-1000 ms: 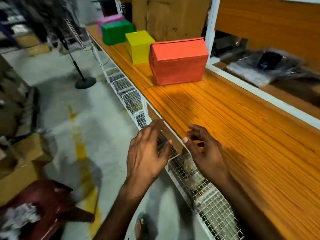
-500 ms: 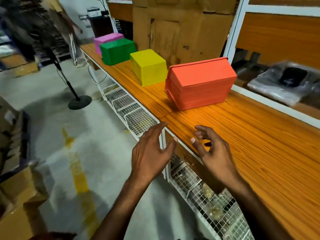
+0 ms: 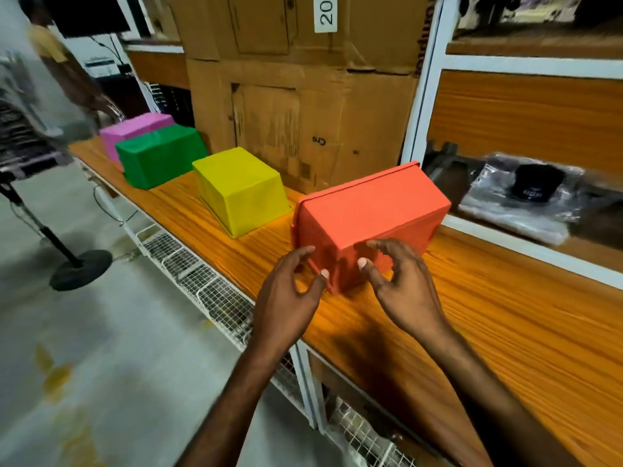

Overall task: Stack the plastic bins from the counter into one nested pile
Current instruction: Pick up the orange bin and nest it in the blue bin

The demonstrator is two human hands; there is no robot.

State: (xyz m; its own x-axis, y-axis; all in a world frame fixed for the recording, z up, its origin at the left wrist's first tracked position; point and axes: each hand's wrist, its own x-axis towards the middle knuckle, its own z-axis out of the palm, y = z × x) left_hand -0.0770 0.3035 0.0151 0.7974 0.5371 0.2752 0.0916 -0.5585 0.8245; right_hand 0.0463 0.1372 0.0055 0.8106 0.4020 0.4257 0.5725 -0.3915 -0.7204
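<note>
Now both hands, left hand (image 3: 290, 291) and right hand (image 3: 401, 284), reach open-fingered for the orange bin (image 3: 367, 217); next, clasp its sides and lift.

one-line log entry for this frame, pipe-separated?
phase: reach | left hand: open, at orange bin near corner | right hand: open, same corner | yellow bin, green bin, pink bin: unstacked
</note>
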